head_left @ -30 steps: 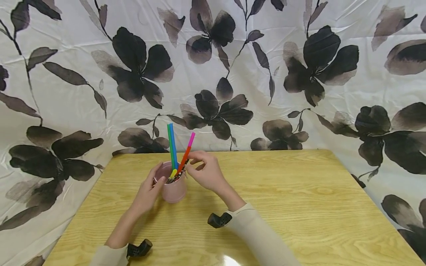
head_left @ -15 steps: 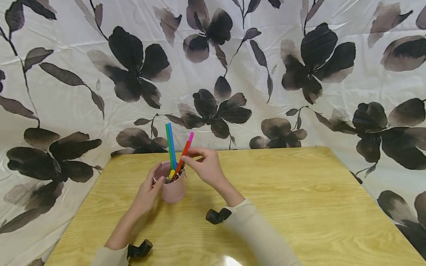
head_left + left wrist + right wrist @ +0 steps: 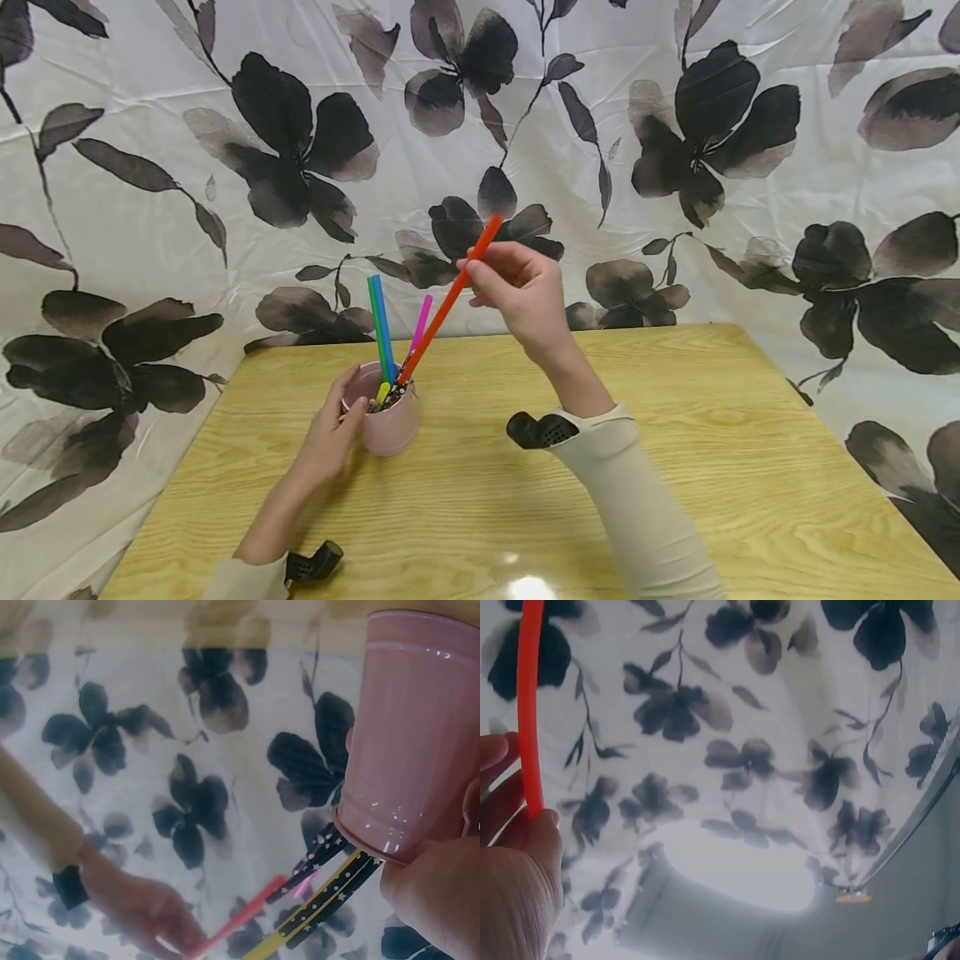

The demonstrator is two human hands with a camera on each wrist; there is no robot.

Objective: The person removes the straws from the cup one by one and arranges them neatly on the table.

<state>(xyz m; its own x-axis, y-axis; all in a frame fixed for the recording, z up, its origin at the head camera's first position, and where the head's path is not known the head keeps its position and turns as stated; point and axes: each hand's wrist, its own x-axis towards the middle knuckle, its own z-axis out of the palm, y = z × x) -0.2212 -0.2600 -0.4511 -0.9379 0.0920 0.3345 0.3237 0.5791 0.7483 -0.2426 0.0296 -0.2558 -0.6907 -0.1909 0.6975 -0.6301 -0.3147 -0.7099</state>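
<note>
My left hand holds a pink cup on the table, thumb at its near rim. My right hand pinches a red straw near its upper end, up and right of the cup. The straw slants down, and its lower end overlaps the cup's rim in the head view. Green, blue and pink straws stand in the cup beside a short-looking yellow one. Black patterned straws with dots and stars show best in the left wrist view.
The wood-grain table spreads out around the cup. Behind it hangs a white cloth with dark flowers. A black wrist camera sits at the right cuff, and another at the left.
My right hand has shifted from the cup's rim to the red straw and drawn it up and to the right. My left hand keeps its hold on the cup.
</note>
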